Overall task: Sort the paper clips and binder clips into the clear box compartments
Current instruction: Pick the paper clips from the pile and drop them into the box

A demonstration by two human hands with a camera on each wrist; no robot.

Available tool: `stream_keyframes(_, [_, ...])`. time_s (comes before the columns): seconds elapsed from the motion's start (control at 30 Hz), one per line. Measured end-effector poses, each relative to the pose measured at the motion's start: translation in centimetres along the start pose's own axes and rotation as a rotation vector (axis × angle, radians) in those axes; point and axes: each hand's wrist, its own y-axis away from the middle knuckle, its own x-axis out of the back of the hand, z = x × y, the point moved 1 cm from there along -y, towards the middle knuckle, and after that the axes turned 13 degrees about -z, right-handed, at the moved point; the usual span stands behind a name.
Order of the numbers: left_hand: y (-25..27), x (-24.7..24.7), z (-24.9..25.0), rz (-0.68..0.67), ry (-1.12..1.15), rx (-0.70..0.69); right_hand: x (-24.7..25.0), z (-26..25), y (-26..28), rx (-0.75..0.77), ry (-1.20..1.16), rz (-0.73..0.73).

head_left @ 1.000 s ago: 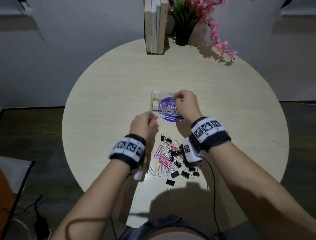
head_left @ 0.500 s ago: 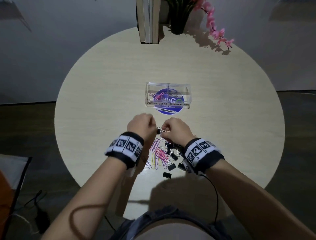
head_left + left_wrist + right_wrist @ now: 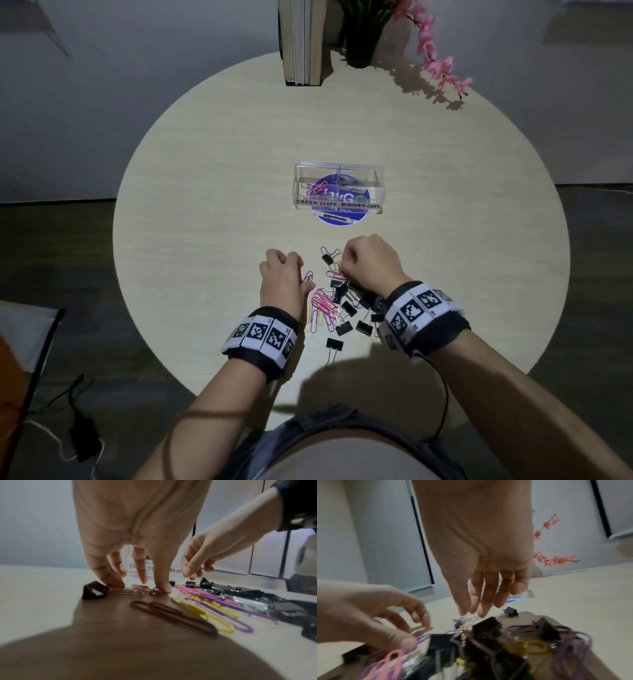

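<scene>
Picking step. Left hand (image 3: pixel 137 536) fingers spread, fingertips pressing purple paper clip (image 3: pixel 155 591) on surface. Right hand (image 3: pixel 368 265) hovers over mixed clip pile (image 3: pixel 339 305) near front edge, fingers loosely together, empty. Clear box (image 3: pixel 339 188) sits mid-surface. Next: pinch one clip, carry to matching compartment.

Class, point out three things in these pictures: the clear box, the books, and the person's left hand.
clear box (image 3: pixel 382 186): head view, bare right end wall.
books (image 3: pixel 301 41): head view, middle of the upright spines.
left hand (image 3: pixel 281 284): head view, back of the hand.
</scene>
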Motion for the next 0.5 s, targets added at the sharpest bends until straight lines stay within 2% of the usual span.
stream_keyframes(0.07, [0.0, 0.1, 0.2, -0.013, 0.030, 0.027, -1.0, -0.8, 0.2, -0.035, 0.114, -0.050])
stream_keyframes(0.17, [-0.6, -0.1, 0.4, -0.057, 0.074, 0.011, -1.9, -1.7, -0.1, -0.065, 0.284, -0.029])
stream_keyframes(0.33, [-1.2, 0.4, 0.3, -0.122, 0.131, 0.051, -2.2, -2.3, -0.4, -0.069, 0.348, -0.083])
stream_keyframes(0.5, [-1.7, -0.4, 0.5, -0.135, -0.035, 0.004, -2.3, -2.4, -0.3, -0.028, 0.423, -0.142])
